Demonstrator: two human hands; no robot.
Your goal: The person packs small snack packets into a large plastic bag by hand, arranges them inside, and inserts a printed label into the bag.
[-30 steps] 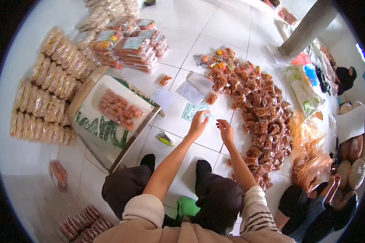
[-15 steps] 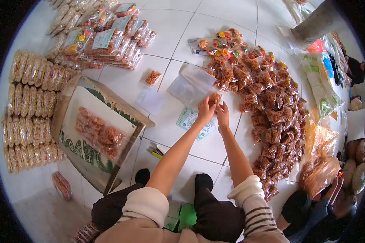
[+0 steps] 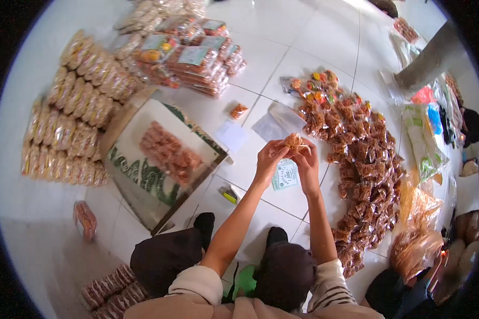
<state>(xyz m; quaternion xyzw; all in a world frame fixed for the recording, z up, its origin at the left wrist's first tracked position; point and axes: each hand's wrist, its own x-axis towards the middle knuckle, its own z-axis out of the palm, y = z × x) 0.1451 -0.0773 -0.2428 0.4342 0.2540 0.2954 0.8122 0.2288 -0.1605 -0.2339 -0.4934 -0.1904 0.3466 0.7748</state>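
Observation:
Both hands are raised over the floor and pinch one small clear packet of brown snack (image 3: pixel 292 141) between them. My left hand (image 3: pixel 272 156) grips its left side, and my right hand (image 3: pixel 306 160) its right side. Below the hands, a green-and-white printed label (image 3: pixel 285 175) lies on the tiles. Flat clear plastic bags (image 3: pixel 278 123) are just beyond the hands. To the right spreads a large heap of similar brown snack packets (image 3: pixel 363 165). A single small packet (image 3: pixel 238 110) and a white paper (image 3: pixel 231 135) lie to the left.
A low table (image 3: pixel 197 187) at the left bears a filled bag. Stacked long packs (image 3: pixel 72 122) and labelled packs (image 3: pixel 197 56) stand beyond it. A yellow-green cutter (image 3: pixel 229 195) is on the floor. Another person's arm (image 3: pixel 436 271) shows at lower right, near orange plastic (image 3: pixel 418 223).
Both hands came together, took hold of a small snack packet from the floor near the clear bags, and lifted it. The camera view has also shifted.

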